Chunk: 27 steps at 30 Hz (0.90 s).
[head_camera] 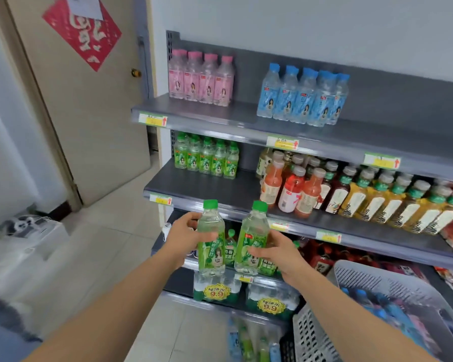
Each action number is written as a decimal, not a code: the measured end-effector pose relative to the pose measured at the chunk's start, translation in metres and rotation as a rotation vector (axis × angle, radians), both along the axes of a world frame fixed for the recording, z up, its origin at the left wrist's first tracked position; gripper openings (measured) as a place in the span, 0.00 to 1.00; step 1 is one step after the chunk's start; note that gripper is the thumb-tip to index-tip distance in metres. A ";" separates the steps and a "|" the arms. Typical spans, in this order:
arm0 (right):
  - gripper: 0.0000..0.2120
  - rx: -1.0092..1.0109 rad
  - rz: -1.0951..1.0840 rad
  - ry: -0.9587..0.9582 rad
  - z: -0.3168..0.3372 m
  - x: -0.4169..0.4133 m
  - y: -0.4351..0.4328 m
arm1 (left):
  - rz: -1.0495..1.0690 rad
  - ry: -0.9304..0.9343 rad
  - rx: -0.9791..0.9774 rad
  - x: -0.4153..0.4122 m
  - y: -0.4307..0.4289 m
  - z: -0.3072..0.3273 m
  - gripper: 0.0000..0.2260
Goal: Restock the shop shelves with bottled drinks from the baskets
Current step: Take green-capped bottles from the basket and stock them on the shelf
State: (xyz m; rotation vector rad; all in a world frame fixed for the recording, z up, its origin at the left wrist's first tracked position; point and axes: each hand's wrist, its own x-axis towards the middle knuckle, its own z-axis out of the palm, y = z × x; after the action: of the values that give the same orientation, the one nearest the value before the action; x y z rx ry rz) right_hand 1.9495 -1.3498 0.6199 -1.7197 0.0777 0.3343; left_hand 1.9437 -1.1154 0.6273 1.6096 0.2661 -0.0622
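- The left hand [183, 236] is wrapped round a green-capped bottle [211, 231] at its middle, with the fingers curled across the label.
- The right hand [277, 253] grips a second green bottle [254, 239] low on its label. The fingers are round the body and the thumb side faces us.
- The two bottles ride side by side, close together. The left one is near upright and the right one leans its cap a touch to the right.
- Both are held in the air just in front of the middle shelf [220, 194], caps about level with its front rail.
- The bare forearms come up from the bottom of the view and converge towards the shelving.
- At the back left of that shelf stands a cluster of matching green bottles [207, 159], with bare shelf in front of it.
- To the right are rows of juice and tea bottles [351, 197].
- On the shelf above are pink-capped bottles [200, 79] and blue-capped bottles [302, 96].
- At lower right a white basket [377, 288] is cut off by the edge, its contents a blue and pink blur.
- The held bottles cover part of the lower shelves, and the labels are too soft to read.
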 end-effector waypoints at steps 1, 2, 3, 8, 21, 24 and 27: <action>0.26 -0.015 0.001 -0.014 0.002 0.006 0.008 | 0.006 -0.006 -0.007 0.004 0.007 0.000 0.21; 0.27 -0.022 0.007 -0.026 0.003 0.014 0.016 | 0.013 -0.014 -0.015 0.009 0.013 0.001 0.22; 0.27 -0.026 0.007 -0.030 0.003 0.022 0.023 | 0.021 -0.024 -0.025 0.015 0.019 0.001 0.23; 0.24 -0.011 0.025 -0.056 0.006 0.067 0.062 | 0.047 -0.047 -0.032 0.052 0.050 0.004 0.23; 0.23 -0.087 0.049 -0.069 -0.016 0.240 0.163 | 0.125 -0.054 -0.074 0.182 0.146 -0.007 0.26; 0.27 -0.114 0.051 -0.076 -0.022 0.272 0.191 | 0.136 -0.038 -0.112 0.199 0.167 -0.013 0.25; 0.31 -0.124 0.048 -0.077 -0.033 0.301 0.219 | 0.151 -0.028 -0.140 0.216 0.188 -0.020 0.25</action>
State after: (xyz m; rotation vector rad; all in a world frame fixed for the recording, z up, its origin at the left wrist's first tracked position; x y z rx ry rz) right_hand 2.2503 -1.1309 0.5869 -1.8579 0.0008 0.3031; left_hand 2.1597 -0.9271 0.6075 1.4458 0.3532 0.0561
